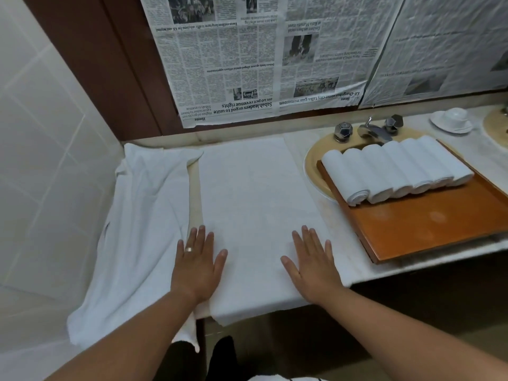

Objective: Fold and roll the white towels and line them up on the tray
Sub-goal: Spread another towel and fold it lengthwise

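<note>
The left hand (196, 264) and right hand (312, 266) lie flat, grip open and fingers straight, on the near end of a white towel (253, 193) spread along the surface (334, 224): smoothing, I judge, before the roll. Next its near edge, overhanging the front, needs turning away. The tray (428, 232) on the right has bare room before its rolled towels (395, 166); a loose towel (143, 210) crowds the left.

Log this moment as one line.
left hand: flat on folded towel | right hand: flat on folded towel | tray: rolled towels in row
</note>
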